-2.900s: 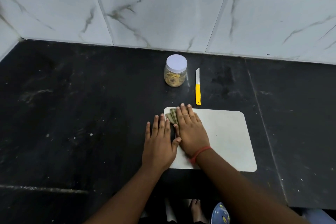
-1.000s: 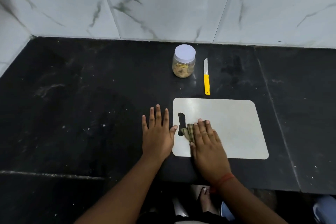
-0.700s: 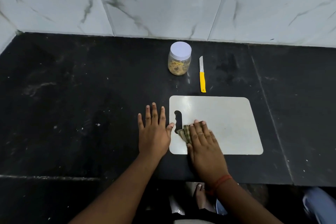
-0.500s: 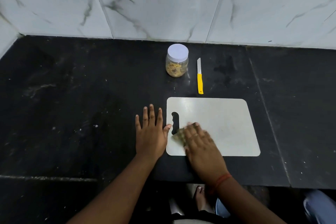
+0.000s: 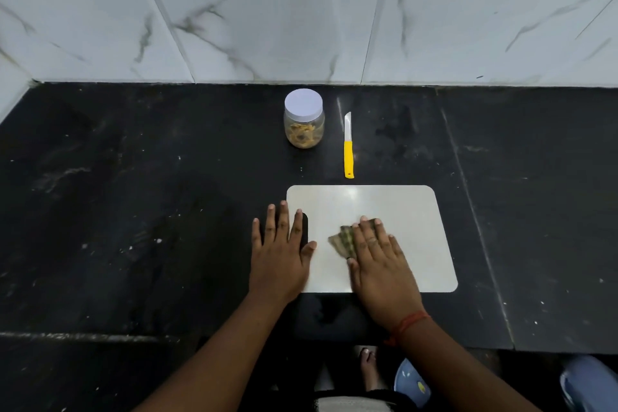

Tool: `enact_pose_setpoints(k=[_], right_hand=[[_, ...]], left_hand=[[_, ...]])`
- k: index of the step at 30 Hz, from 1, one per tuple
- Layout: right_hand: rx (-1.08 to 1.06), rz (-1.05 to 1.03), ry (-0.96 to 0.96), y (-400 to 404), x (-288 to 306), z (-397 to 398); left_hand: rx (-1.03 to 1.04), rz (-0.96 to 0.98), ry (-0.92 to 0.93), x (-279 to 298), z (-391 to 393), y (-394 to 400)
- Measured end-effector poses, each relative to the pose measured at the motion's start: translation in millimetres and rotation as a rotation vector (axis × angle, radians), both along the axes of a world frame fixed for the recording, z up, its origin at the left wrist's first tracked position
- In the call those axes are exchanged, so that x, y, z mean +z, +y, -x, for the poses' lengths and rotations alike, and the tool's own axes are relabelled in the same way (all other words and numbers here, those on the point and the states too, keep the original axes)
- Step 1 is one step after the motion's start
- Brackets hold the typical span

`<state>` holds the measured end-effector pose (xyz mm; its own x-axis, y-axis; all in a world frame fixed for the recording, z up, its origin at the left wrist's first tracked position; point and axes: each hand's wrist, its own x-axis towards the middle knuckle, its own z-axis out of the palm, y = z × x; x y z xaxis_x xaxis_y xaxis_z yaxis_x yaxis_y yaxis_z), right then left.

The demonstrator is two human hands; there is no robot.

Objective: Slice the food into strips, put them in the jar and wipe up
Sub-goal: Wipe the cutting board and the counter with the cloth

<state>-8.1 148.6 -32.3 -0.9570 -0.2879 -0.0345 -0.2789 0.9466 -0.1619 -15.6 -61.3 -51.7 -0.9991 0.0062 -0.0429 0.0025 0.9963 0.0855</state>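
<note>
From the head view, we take the white cutting board as our landmark. Our right hand lies flat on the board's near half, fingers straight, pressing a folded greenish cloth that peeks out on the left of the fingers. Half a second ago that hand and cloth sat close by the handle slot at the board's left end; now they have slid toward the board's middle, so the wiping stroke is travelling rightward across the surface. Our left hand rests flat at the board's left edge, fingers spread on the dark counter and over part of the slot, thumb on the board, bracing it as it did before.

Beyond the board's far edge, the jar stands upright with its pale lid on and yellowish strips inside, and just to its right the yellow-handled knife lies on the counter, handle toward the board. Neither hand is near them.

We judge that slicing and filling are done and only the wipe remains; the board's right half looks yet to be covered by this stroke
</note>
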Motion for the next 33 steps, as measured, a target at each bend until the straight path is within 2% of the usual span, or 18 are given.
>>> enact_pose_setpoints(k=[2, 3, 5, 6, 7, 10, 11, 14, 15, 18, 19, 23, 24, 26, 27, 30, 31, 33], right_hand=[[-0.119, 0.039, -0.010, -2.4, 1.5, 2.6], [-0.058, 0.039, -0.008, -6.5, 0.0, 0.1], [0.196, 0.005, 0.026, -8.5, -2.8, -3.2], [0.241, 0.001, 0.030, -1.1, -2.2, 1.4], [0.194, 0.004, 0.025, 7.6, -1.6, 8.4], [-0.150, 0.031, 0.006, 20.2, -0.1, 17.1], [-0.144, 0.032, 0.012, 16.4, -1.2, 13.4], [0.165, -0.004, 0.046, 23.3, -5.0, 4.4], [0.178, -0.009, 0.051, 34.9, -5.3, 9.7], [-0.184, 0.033, 0.026, 56.2, -2.9, 21.1], [-0.224, 0.040, 0.020, 51.7, -3.2, 18.8], [0.124, 0.011, 0.040, 40.9, -4.0, 7.9], [0.071, 0.014, 0.028, 44.2, -3.6, 11.4], [-0.166, 0.053, 0.010, 42.5, -0.4, 14.3], [-0.189, 0.058, 0.005, 36.2, -0.5, 11.9], [0.177, 0.011, 0.050, 29.6, -4.5, 5.3], [0.191, 0.014, 0.049, 35.3, -3.5, 10.2], [-0.072, 0.060, 0.012, 44.2, -0.7, 20.4]], left_hand=[[-0.011, 0.005, 0.001, -0.1, 0.6, -0.2], [-0.014, -0.001, -0.001, -1.0, 1.0, 0.7], [-0.010, -0.001, -0.004, -2.3, 0.7, -0.2], [-0.009, -0.001, -0.005, -2.4, 0.7, -0.3], [-0.006, -0.006, -0.004, -2.3, 0.7, -0.9], [0.004, -0.014, 0.003, -2.2, 1.3, 0.3], [0.004, -0.021, 0.003, -2.1, 1.3, 0.7], [-0.001, -0.018, 0.005, -2.3, 0.8, -0.2], [0.001, -0.014, 0.008, -2.3, 0.7, -0.7], [0.005, -0.012, 0.011, -1.4, 0.0, 0.9], [0.005, -0.013, 0.015, -1.2, 0.1, 0.8], [-0.002, 0.001, 0.001, -0.2, 0.2, 0.3], [-0.001, 0.001, 0.003, 0.5, 0.1, 0.3], [0.008, 0.004, 0.003, 1.2, 0.0, 0.7], [0.012, 0.006, 0.004, 2.2, 0.3, 2.2], [-0.040, 0.003, 0.012, 8.4, 5.6, 17.1], [-0.071, -0.002, 0.021, 10.2, 9.1, 25.0], [-0.116, -0.015, 0.028, 10.9, 15.2, 40.4]])
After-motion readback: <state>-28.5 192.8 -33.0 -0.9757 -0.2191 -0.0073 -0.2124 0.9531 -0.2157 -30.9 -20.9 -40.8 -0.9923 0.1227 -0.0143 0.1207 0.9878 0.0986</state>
